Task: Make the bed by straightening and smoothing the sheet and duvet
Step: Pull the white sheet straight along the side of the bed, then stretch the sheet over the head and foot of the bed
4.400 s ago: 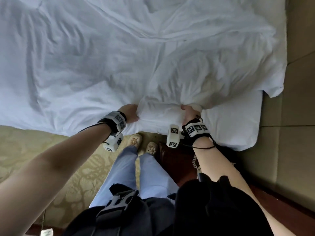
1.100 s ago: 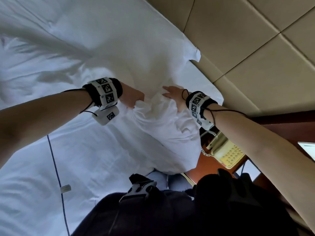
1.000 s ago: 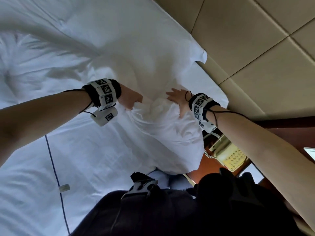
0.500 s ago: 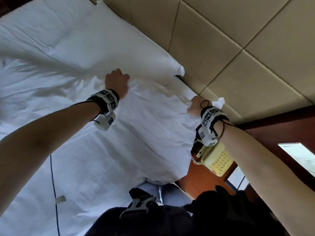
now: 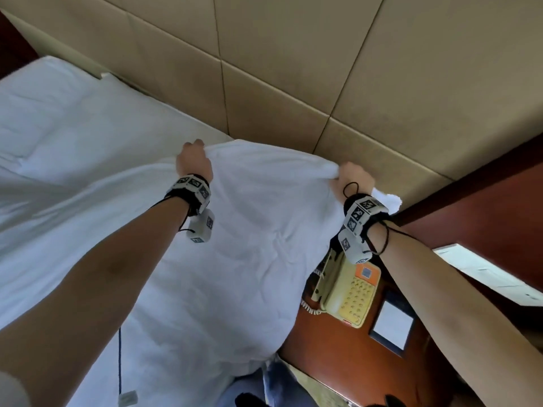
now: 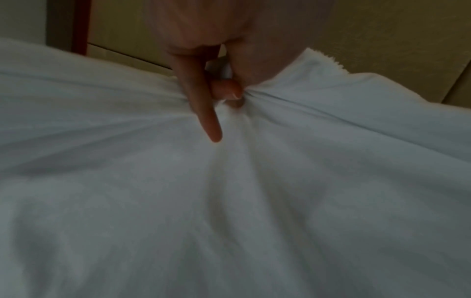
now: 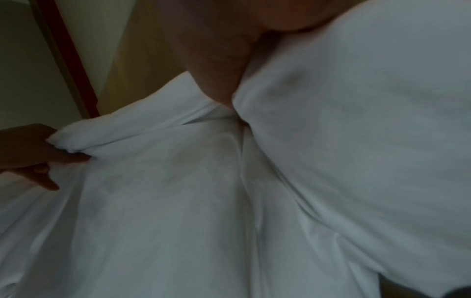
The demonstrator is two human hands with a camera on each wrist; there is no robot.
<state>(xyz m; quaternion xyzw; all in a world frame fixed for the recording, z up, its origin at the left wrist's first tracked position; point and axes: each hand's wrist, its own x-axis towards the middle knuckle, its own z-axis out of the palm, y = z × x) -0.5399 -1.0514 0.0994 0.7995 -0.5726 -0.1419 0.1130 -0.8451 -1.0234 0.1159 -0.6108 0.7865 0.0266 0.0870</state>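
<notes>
The white duvet [image 5: 249, 236] covers the bed's right side, and both hands hold its top edge up by the headboard. My left hand [image 5: 194, 160] grips the edge in a fist. In the left wrist view its fingers [image 6: 226, 92] pinch bunched duvet fabric [image 6: 229, 201], with one finger stretched down over the cloth. My right hand [image 5: 354, 179] clutches the edge near the corner, a white tip of which pokes out behind the wrist. In the right wrist view the duvet [image 7: 356, 141] fills the frame, and the left hand [image 7: 38, 153] holds a fold at the left.
A white pillow [image 5: 73, 118] lies at the left against the padded beige headboard [image 5: 293, 69]. To the right a yellowed telephone [image 5: 349, 292] sits on a red-brown nightstand [image 5: 338, 362]. A thin dark cable [image 5: 119, 362] runs over the bedding at the lower left.
Both hands have carried the duvet's top edge farther up toward the headboard, spreading it wider. The nearer pillow seen earlier is now hidden under it.
</notes>
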